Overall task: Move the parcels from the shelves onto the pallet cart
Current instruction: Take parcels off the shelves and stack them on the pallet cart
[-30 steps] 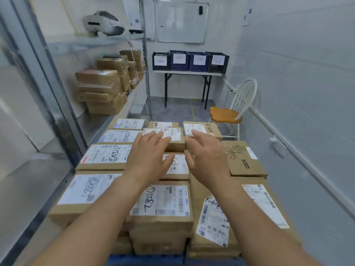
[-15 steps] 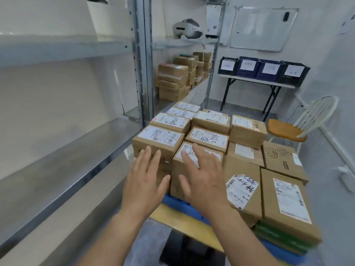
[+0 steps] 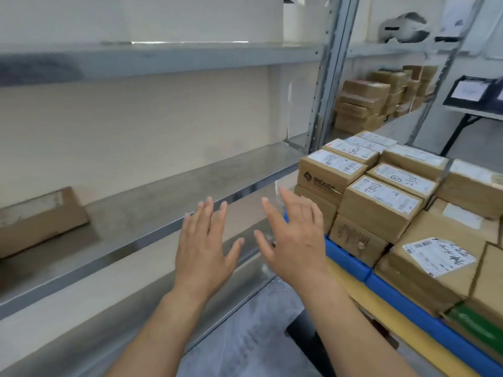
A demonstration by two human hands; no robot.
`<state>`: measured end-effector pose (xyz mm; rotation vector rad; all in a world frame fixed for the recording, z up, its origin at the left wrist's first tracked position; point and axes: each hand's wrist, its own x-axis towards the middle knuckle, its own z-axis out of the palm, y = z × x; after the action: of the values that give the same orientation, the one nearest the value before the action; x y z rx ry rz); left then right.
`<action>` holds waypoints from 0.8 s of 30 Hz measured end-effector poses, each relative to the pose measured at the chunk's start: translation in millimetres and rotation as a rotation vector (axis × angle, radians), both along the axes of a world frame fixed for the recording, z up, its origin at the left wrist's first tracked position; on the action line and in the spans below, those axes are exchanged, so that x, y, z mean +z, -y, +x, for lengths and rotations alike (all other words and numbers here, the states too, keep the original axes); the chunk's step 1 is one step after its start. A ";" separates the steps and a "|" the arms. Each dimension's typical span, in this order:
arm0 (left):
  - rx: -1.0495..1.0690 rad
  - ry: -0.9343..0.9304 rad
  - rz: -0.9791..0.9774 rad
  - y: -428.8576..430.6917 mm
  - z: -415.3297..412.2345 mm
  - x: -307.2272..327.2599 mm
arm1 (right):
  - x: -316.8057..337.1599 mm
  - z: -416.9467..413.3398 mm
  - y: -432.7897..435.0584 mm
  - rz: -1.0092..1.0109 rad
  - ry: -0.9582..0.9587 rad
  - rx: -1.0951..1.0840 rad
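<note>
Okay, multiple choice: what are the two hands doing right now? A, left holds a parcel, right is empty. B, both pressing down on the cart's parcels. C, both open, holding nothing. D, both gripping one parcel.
C: the left hand and the right hand both show spread fingers with nothing in them, held out in front of the metal shelf.

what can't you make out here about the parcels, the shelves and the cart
All in the head view:
Lone parcel on the middle shelf: cut off by the left edge, label blurred.
Far parcel stack: blurred, so count and labels are unreadable.
Pallet cart: underside and far side hidden by loaded parcels and the right edge.
White object on the top shelf: too blurred to identify.
</note>
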<state>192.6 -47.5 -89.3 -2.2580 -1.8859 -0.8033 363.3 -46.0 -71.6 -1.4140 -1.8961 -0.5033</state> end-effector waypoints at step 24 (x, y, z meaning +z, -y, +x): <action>0.660 0.117 0.052 173.2 -334.7 16.7 | 28.8 -359.9 71.4 -0.230 0.124 0.500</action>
<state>-142.1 -220.7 -72.6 -1.4145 -2.4029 -0.8568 3.4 -117.3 -42.9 -0.9980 -2.3669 -0.1337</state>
